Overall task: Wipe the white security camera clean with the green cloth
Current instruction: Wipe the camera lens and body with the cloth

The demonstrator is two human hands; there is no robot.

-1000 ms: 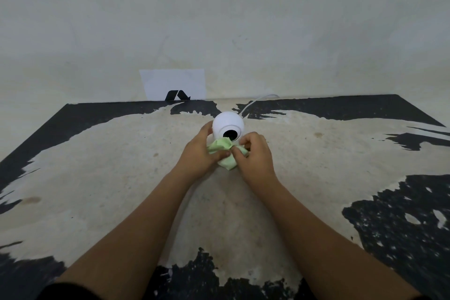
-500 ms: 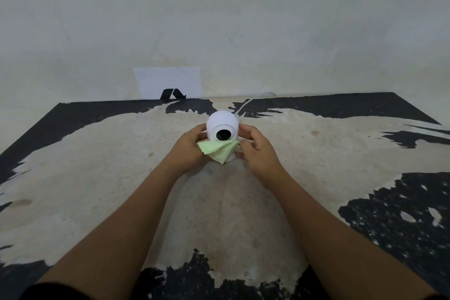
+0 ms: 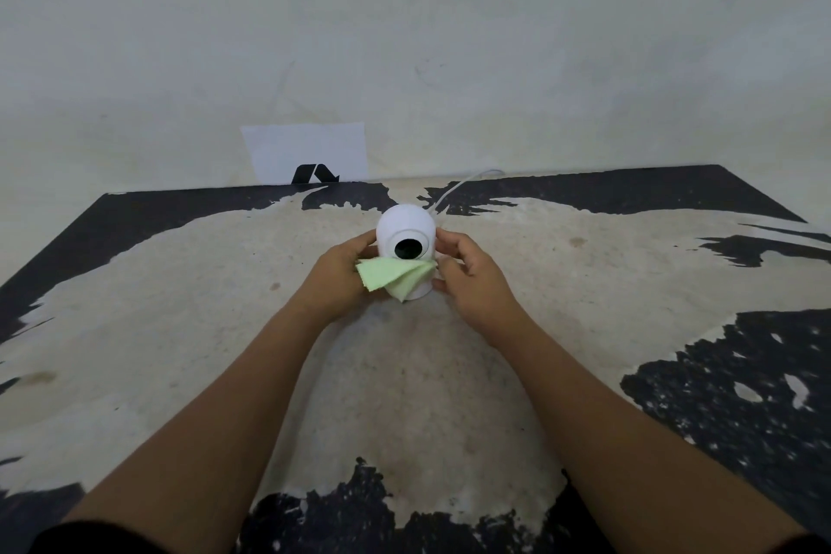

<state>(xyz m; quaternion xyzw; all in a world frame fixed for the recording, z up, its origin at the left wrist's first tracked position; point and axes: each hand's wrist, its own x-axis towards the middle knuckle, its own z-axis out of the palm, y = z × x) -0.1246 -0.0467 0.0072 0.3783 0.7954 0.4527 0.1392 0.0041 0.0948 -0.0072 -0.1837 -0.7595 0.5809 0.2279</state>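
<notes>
The white security camera (image 3: 406, 226) stands upright on the worn table, its round black lens facing me. A folded green cloth (image 3: 392, 278) is stretched across its front just below the lens and hides most of the lower body. My left hand (image 3: 339, 277) grips the cloth's left end beside the camera. On the other side, my right hand (image 3: 472, 279) pinches the cloth's right corner, its fingertips against the camera's side.
The table (image 3: 225, 328) is pale with peeling black patches and ends at a plain wall. A white cable (image 3: 454, 186) runs from behind the camera to the back edge. A white paper (image 3: 306, 148) with a black mark leans against the wall.
The cloth was bunched between both hands below the lens; it is now pulled out flat across the camera's front. My hands have moved apart to the camera's two sides.
</notes>
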